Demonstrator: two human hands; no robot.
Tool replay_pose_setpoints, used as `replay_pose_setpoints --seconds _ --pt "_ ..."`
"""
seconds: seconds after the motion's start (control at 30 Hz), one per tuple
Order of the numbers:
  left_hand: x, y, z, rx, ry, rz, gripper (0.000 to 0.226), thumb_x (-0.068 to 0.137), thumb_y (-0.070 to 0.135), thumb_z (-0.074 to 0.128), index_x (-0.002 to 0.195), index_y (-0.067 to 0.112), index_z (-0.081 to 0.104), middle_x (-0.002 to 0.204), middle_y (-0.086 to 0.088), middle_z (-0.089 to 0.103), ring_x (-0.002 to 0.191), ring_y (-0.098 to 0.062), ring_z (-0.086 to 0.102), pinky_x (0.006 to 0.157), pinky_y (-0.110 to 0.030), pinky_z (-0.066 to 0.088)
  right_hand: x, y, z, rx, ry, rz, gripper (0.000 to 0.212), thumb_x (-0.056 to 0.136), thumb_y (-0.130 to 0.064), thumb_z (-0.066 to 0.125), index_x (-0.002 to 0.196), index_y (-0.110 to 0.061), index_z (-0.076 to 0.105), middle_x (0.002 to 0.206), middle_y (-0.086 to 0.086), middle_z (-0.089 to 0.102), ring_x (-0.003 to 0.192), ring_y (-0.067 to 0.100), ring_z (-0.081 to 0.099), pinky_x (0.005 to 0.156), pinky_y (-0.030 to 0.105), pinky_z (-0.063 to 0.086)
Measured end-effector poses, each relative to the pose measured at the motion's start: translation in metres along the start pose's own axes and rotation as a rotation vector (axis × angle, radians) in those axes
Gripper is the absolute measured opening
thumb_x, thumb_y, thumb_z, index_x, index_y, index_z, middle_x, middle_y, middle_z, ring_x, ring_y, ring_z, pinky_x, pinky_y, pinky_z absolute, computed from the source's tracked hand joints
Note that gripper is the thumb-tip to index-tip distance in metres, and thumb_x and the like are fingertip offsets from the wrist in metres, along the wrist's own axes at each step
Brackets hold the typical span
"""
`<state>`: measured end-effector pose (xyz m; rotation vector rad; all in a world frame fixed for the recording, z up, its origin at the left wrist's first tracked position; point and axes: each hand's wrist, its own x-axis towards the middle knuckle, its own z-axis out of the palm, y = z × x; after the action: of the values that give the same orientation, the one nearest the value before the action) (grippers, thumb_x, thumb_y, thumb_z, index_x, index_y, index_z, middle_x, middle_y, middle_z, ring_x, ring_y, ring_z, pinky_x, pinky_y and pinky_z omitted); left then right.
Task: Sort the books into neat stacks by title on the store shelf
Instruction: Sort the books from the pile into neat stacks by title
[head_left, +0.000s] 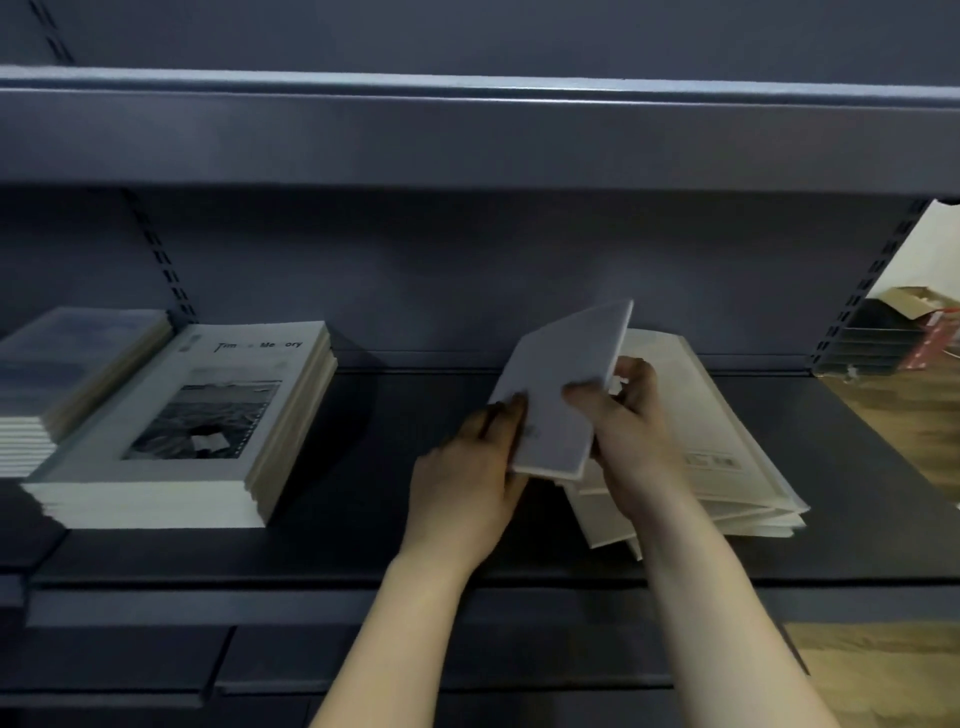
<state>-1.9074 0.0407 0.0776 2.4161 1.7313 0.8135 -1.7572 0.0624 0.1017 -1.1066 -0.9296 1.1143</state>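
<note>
1. Held book (550, 395), between left grip (467, 478) and right grip (628, 426): cover plain pale grey, any print too blurred to read; page edge white.
2. Loose pile (727, 467) under the right grip: covers cream-white, with one small dark grey printed block just right of that grip.
3. Photo-cover stack (182, 415), well left of the left grip: cover off-white with black lettering on top. The black-and-white photo panel is mostly dark with a white patch. Page edges cream.
4. Blue-grey stack (67, 358), farther left still: cover mottled blue-grey; page edges white.
5. Shelf (389, 519) beneath both grips: uniform dark slate grey. Upright (161, 260): same grey, column of black slots.
6. Floor (893, 415), right of the right grip: light brown wood grain. Cardboard box (904, 301): tan.
</note>
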Motion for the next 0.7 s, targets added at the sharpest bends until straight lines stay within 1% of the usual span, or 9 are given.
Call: replay_pose_setpoints --seconds 0.07,0.1,0.2,0.3,0.4,0.47,0.53,0.6,0.7 --pt "-0.005 -0.012 -0.007 0.011 0.046 -0.016 0.054 0.098 0.041 0.038 0.148 0.034 0.018 0.135 0.002 0.049 0.107 -0.018 0.057 0.075 -0.030 0.047 -0.007 0.000 0.017 0.038 -0.056 0.027 0.031 0.091 -0.022 0.062 0.116 -0.017 0.045 0.102 0.007 0.065 0.084 0.022 0.069 0.056 0.029 0.055" --pt "-0.008 -0.017 -0.010 -0.030 0.103 -0.029 0.049 0.098 0.039 0.040 0.145 0.031 0.030 0.123 0.000 0.058 0.098 -0.020 0.061 0.068 -0.029 0.046 -0.009 0.000 0.023 0.034 -0.089 0.028 0.027 0.093 -0.029 0.059 0.115 -0.017 0.048 0.097 0.008 0.069 0.079 0.023 0.070 0.057 0.033 0.055" --pt "-0.020 -0.038 -0.020 -0.386 0.232 -0.175 0.032 0.096 0.040 0.043 0.108 0.019 0.064 0.085 0.001 0.067 0.076 -0.016 0.065 0.061 -0.032 0.049 -0.013 0.007 0.045 -0.112 -0.136 0.004 0.029 0.098 -0.039 0.049 0.107 -0.013 0.057 0.081 0.010 0.073 0.063 0.024 0.067 0.054 0.031 0.049" --pt "-0.029 -0.056 -0.032 -0.671 0.320 -0.259 0.028 0.092 0.047 0.044 0.086 0.028 0.063 0.075 0.003 0.067 0.069 -0.003 0.063 0.061 -0.031 0.051 -0.014 0.026 0.064 -0.419 -0.126 -0.036 0.035 0.095 -0.045 0.051 0.089 -0.013 0.064 0.071 0.008 0.070 0.057 0.016 0.064 0.054 0.029 0.048" --pt "-0.030 -0.072 -0.050 -0.864 0.411 -0.339 0.018 0.092 0.041 0.046 0.086 0.033 0.061 0.075 0.012 0.067 0.073 0.009 0.062 0.059 -0.010 0.044 -0.020 0.043 0.090 -0.534 -0.163 0.017 0.036 0.090 -0.051 0.056 0.087 -0.016 0.062 0.073 0.003 0.069 0.060 0.016 0.067 0.057 0.030 0.053" --pt "-0.030 -0.085 -0.060 -0.998 0.442 -0.369 0.014 0.094 0.038 0.049 0.094 0.033 0.062 0.084 0.015 0.068 0.083 0.009 0.062 0.067 -0.009 0.045 -0.027 0.050 0.111 -0.399 -0.253 0.115 0.031 0.090 -0.050 0.056 0.095 -0.020 0.062 0.085 0.003 0.072 0.072 0.019 0.071 0.064 0.033 0.058" --pt "-0.033 -0.101 -0.070 -1.038 0.429 -0.356 0.024 0.090 0.045 0.048 0.101 0.029 0.063 0.090 0.010 0.070 0.086 0.003 0.064 0.069 -0.012 0.047 -0.033 0.055 0.132 -0.200 -0.339 0.169 0.032 0.091 -0.045 0.056 0.111 -0.020 0.062 0.098 0.006 0.073 0.086 0.026 0.072 0.071 0.040 0.059" --pt "-0.038 -0.114 -0.080 -1.005 0.407 -0.300 0.020 0.088 0.044 0.047 0.091 0.031 0.062 0.081 0.013 0.069 0.079 0.005 0.063 0.063 -0.009 0.045 -0.037 0.058 0.149 -0.055 -0.365 0.146 0.040 0.087 -0.039 0.059 0.119 -0.015 0.060 0.106 0.008 0.072 0.092 0.029 0.070 0.069 0.041 0.058" --pt "-0.044 -0.142 -0.093 -0.782 0.385 -0.159 0.019 0.091 0.045 0.052 0.077 0.034 0.057 0.073 0.013 0.066 0.070 0.004 0.062 0.055 -0.011 0.043 -0.041 0.063 0.174 0.112 -0.321 0.109 0.036 0.085 -0.033 0.060 0.117 -0.018 0.061 0.112 0.007 0.071 0.098 0.026 0.069 0.071 0.037 0.055"
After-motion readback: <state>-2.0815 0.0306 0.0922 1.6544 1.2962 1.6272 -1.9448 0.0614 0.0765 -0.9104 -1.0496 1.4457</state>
